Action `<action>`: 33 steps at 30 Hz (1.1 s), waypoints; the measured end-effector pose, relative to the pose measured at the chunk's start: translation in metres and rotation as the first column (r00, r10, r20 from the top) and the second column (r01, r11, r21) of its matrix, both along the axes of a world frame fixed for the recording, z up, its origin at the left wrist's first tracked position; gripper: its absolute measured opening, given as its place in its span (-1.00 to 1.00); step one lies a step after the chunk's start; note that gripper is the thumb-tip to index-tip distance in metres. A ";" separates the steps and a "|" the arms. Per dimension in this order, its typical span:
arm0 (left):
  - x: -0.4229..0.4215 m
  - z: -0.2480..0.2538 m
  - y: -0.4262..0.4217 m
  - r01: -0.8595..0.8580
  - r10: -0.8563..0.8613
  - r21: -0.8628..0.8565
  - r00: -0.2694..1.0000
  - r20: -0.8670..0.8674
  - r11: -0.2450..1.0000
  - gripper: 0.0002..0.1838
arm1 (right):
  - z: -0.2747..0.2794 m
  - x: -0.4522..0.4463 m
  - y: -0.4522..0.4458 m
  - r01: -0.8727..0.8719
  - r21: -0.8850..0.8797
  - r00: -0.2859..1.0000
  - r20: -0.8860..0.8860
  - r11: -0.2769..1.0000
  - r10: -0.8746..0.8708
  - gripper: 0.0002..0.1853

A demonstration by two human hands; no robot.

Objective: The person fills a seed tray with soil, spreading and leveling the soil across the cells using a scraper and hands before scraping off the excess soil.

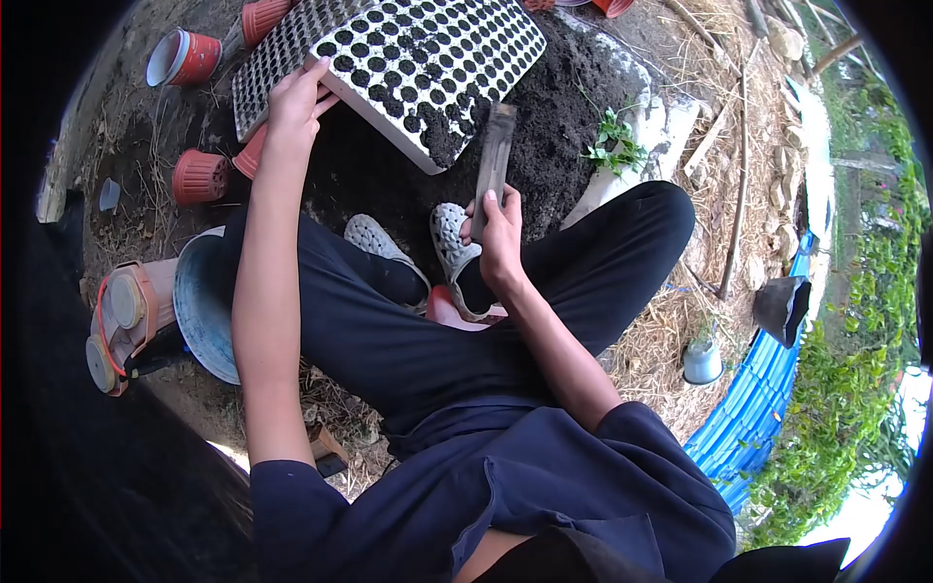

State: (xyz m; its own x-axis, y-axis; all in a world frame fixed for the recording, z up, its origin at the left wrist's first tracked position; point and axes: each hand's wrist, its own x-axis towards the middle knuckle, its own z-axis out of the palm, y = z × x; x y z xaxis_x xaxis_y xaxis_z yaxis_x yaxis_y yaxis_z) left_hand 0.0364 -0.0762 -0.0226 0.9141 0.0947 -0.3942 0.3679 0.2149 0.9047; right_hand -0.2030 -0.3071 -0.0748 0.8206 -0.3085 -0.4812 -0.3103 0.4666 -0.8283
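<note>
My left hand (294, 100) grips the near left corner of a white foam seedling tray (389, 126), thumb on top and fingers underneath. Dark soil fills the tray's round cells, with loose crumbs spread over its near right corner. In my right hand (501, 233) is a flat strip of wood (494, 160), held upright with its far end beside the tray's right edge. A heap of dark soil (559, 126) lies right of the tray, past the strip. A second seedling tray (267, 73) rests under and left of the first.
Red plastic pots (200, 177) and a red-and-white tub (185, 58) stand on the left. A blue-grey basin (206, 301) sits by my left knee. Green leafy cuttings (614, 144) lie beside the soil. Straw and a blue corrugated sheet (748, 398) are on the right.
</note>
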 end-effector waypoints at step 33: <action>-0.001 0.003 -0.002 -0.022 0.023 0.028 1.000 -0.009 0.999 -0.57 | 0.014 -0.033 0.014 -0.118 -0.234 0.988 -0.127 0.965 0.089 -0.62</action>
